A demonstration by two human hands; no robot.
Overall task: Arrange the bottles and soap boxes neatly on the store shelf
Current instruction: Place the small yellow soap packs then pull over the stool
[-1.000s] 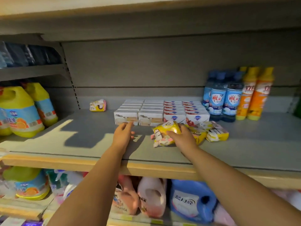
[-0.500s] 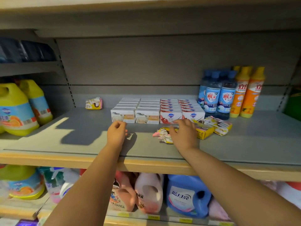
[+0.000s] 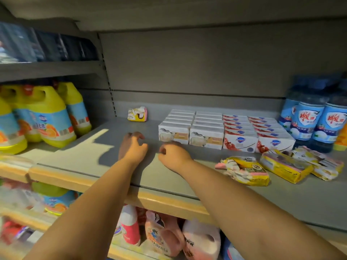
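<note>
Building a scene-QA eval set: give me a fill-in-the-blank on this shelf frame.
1. The left hand and right hand hold ___.
2. ___ loose yellow packets lie in front of the red-and-white boxes.
3. The lone yellow packet sits to the ___ of the white boxes.
4. The blue bottles stand to the ___ of the red-and-white boxes.
Missing words: nothing; three; left; right.

Plain grey is covering the shelf [image 3: 291, 203]. The left soap boxes [image 3: 173, 135] are showing white with a sheep print, the right soap boxes [image 3: 240, 142] white with red, and the jugs [image 3: 50, 117] yellow.
</note>
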